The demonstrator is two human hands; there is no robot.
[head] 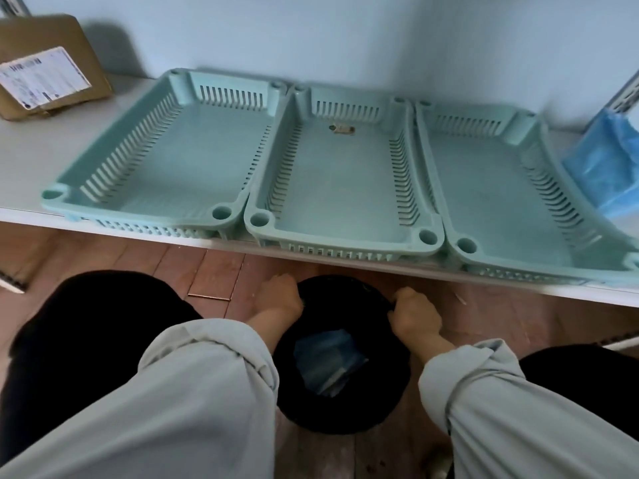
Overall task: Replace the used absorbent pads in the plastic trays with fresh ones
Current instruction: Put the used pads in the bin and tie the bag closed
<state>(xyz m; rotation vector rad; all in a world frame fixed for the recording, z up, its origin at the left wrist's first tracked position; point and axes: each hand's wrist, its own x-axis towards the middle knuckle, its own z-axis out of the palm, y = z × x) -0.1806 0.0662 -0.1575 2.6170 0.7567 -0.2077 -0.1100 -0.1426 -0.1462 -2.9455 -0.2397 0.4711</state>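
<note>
Left hand point(281, 297) has its fingers curled over the far left rim of the black bin point(340, 409); right hand point(413, 314) grips the far right rim in the same manner, thumb on the outer side. The two-sided hold appears intended either to steady the bin or to shift it under the shelf edge; which of the two cannot be determined. The bin stands on the wooden floor point(221, 271) between the person's knees, and crumpled blue material point(328, 361), judged to be the used pads, lies at its bottom. Directly above, on the white shelf point(27, 167), three pale green plastic trays sit side by side with rims touching: left tray point(166, 146), middle tray point(345, 174), right tray point(494, 188). All three show bare floors, no pad in any; the middle one carries a small scrap of debris point(342, 128) near its far end. A blue plastic pack point(608, 164) stands just beside the right tray, possibly the fresh supply. A cardboard box point(48, 63) rests at the shelf's far left. Removal judged complete; relining not yet begun
</note>
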